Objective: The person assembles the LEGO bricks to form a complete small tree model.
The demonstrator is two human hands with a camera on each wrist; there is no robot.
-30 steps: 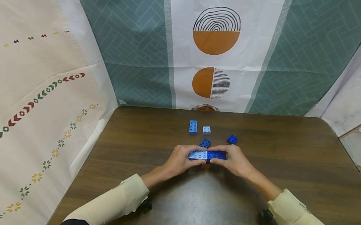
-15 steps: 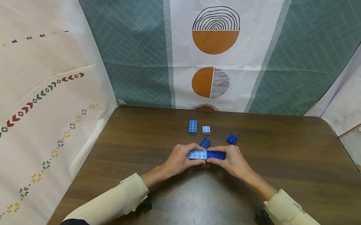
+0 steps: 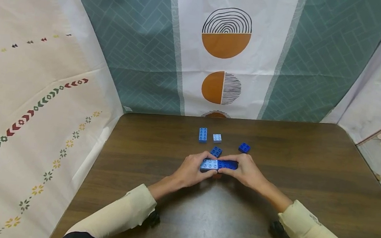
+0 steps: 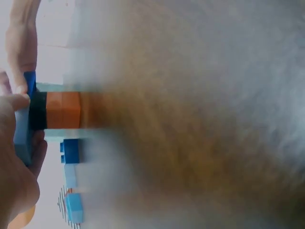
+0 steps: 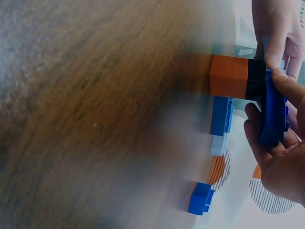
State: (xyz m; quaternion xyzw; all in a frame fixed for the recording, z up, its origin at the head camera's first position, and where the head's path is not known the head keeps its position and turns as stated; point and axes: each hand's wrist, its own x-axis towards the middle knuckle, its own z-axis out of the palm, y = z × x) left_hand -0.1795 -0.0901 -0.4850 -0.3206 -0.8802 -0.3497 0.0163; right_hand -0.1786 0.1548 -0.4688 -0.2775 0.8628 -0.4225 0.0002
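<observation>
at the centre of the head frame, the left hand (image 3: 192, 167) pinches a light blue building brick (image 3: 209, 164) between thumb and fingers, while the right hand (image 3: 246, 169) grips a dark blue building brick (image 3: 230, 165) the same way. the two bricks lie level, end to end, studs up, their inner ends meeting over a black brick (image 5: 256, 78), which sits on an upright stack of orange bricks (image 5: 228, 76) on the bench (image 3: 263, 219); whether both are pressed fully down cannot be told. just above the hands in the head frame lies a mid-blue brick (image 3: 216, 151), partly hidden. farther up are an upright-pointing sky-blue eight-stud brick (image 3: 203, 134) and, just right of it, a pale blue four-stud brick (image 3: 217, 138); a deep blue four-stud brick (image 3: 244, 147) lies farther right. a teal and white cloth (image 3: 149, 45) hangs across the top.
</observation>
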